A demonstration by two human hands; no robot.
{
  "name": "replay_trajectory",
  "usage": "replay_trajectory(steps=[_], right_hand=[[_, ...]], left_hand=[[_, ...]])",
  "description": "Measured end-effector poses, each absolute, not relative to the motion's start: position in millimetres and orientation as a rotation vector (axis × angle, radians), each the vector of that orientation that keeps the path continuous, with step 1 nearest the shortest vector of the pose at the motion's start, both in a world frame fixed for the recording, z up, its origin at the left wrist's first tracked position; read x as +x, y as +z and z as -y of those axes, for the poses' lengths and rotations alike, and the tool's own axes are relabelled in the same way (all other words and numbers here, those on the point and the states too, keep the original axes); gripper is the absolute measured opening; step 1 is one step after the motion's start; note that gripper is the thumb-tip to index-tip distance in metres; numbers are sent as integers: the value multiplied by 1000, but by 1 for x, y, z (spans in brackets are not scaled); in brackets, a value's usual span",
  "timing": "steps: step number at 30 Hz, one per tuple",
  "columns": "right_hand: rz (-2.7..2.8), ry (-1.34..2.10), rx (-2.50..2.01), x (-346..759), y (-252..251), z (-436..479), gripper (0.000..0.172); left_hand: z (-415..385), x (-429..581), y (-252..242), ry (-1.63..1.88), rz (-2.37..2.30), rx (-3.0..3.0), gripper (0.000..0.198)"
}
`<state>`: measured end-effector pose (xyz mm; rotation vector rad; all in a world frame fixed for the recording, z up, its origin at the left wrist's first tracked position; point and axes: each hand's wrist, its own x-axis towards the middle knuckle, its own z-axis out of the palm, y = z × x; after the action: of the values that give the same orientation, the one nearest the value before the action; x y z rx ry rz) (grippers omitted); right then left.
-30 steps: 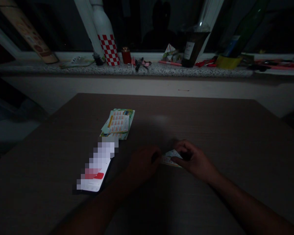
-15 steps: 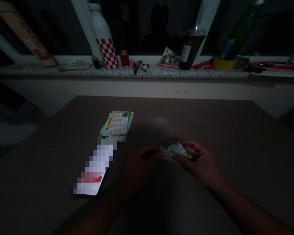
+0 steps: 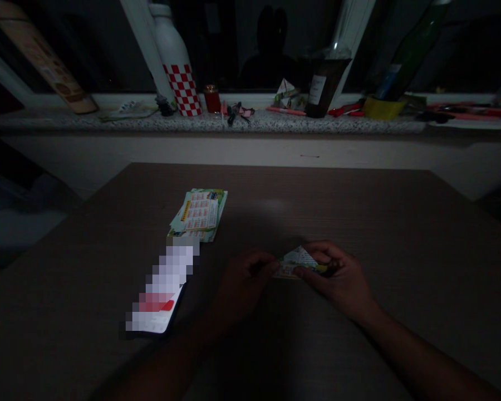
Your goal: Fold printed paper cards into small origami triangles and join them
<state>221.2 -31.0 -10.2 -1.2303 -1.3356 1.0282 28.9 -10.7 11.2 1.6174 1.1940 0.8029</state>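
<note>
Between both hands is a small folded paper (image 3: 297, 257), printed in green, white and orange, with a white triangular peak pointing away from me. My left hand (image 3: 250, 281) pinches its left end between thumb and fingers. My right hand (image 3: 338, 275) grips the right side, thumb on the near strip and fingers behind; part of the paper is hidden there. Left of the hands, a loose stack of similar printed paper sheets (image 3: 198, 214) lies on the table. Just nearer than the stack sits a phone (image 3: 167, 317) with a lit screen, mostly blurred out.
The dark wooden table (image 3: 338, 206) meets a wall below a speckled stone sill (image 3: 259, 123). On the sill stand a red-checked white bottle (image 3: 183, 83), a dark plastic cup (image 3: 319, 92), a small red jar (image 3: 211, 100), a folded paper shape (image 3: 286, 94) and a green bottle (image 3: 417, 50).
My left hand has shifted slightly right and now covers more of the paper's left end. The paper's peak has moved a little left and the near strip looks more level.
</note>
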Motion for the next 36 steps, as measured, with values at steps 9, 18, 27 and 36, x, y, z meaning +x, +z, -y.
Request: replay_trajectory(steps=[9,18,27,36], right_hand=[[1284,1134,-1220,220,-5,32,28],[1217,1267,-1174,222,-6,31,32],[1397,1177,-1214,217,-8,34,28],[1422,1169,-1237,217,-11,35,35]], left_hand=[[14,29,11,713,-1244,1603,30],[17,29,10,681,-1236,1919,32],[17,32,8,640,-1059,1672,32],[15,30,-1,641,-947,1484,29]])
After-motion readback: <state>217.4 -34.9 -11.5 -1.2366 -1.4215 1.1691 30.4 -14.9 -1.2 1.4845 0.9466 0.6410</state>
